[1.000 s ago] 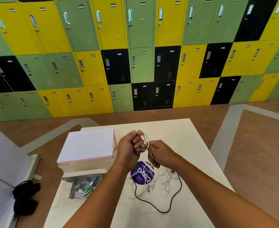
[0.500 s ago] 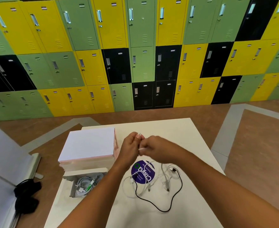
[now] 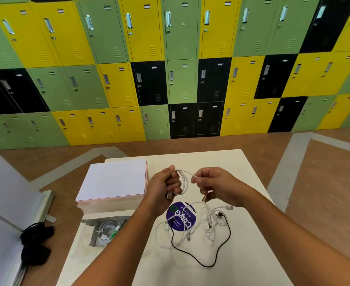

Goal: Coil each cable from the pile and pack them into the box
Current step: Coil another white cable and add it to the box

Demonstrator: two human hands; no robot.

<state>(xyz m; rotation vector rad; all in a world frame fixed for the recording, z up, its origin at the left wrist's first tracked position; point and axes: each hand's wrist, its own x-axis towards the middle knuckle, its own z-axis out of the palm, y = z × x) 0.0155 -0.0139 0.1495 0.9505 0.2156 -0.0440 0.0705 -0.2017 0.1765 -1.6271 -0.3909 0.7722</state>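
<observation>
left hand (image 3: 166, 186): curled around the loops of the white cable (image 3: 185, 182).
right hand (image 3: 217, 186): the free strand is pinched, just right of the coil.
tail: led from this pinch down to the pile (image 3: 201, 226).
box (image 3: 108, 230): below-left of the coil, nearer the left hand.

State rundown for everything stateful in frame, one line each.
white cable: partly coiled, tail hanging toward the pile
left hand: grips the white cable's coiled loops
right hand: pinches the white cable's free strand
cable pile: loose, uncoiled
box: open, coiled cables inside
lockers: doors shut
</observation>
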